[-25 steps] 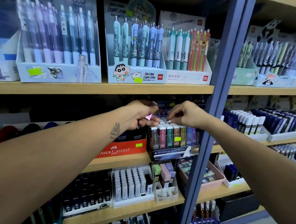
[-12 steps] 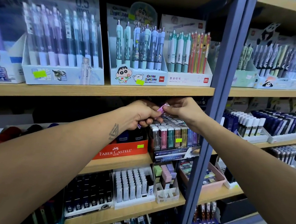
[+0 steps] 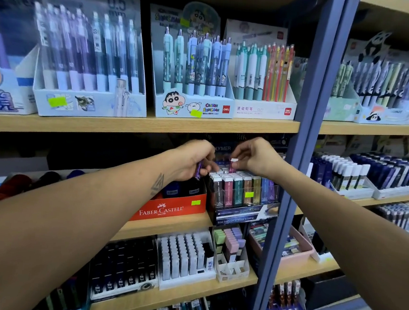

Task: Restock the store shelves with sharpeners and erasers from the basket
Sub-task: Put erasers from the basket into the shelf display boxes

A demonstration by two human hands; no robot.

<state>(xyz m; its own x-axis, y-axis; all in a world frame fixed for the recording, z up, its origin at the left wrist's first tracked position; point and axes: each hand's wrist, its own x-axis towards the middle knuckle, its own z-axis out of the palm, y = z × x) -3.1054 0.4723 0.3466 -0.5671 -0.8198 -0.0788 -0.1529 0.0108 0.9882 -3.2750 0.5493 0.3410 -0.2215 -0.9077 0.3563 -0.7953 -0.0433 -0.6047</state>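
A slim pink eraser (image 3: 233,164) with a white cap end is pinched between the fingertips of the right hand (image 3: 255,157), just above the back rows of a dark display box (image 3: 243,208) on the middle shelf (image 3: 166,226). It is held roughly upright, its lower end touching or nearly touching the tops of the erasers already standing there; which of the two cannot be told.

A purple eraser (image 3: 198,170) of the same slim kind is gripped in the curled fingers of the left hand (image 3: 193,160), just left of the box and above a red Faber-Castell carton (image 3: 168,210). How many pieces are held in that hand cannot be told.

The likeliest fault from here is judged to be a missed slot: the rows look tightly packed, so a piece pushed down at a tilt could ride on its neighbours' caps and be left standing proud, or could tip a neighbour sideways. The narrow pinch on the cap end gives little control over the lower end. The colour order could also be broken, since the front row is sorted in pink, teal, brown, yellow and blue columns.

The erasers in the box are seen as thin rectangular sticks in tinted sleeves with pale caps, a yellow-green price sticker (image 3: 249,195) being fixed at the front. Pen displays (image 3: 194,66) are set on the shelf above. The basket is not in view.
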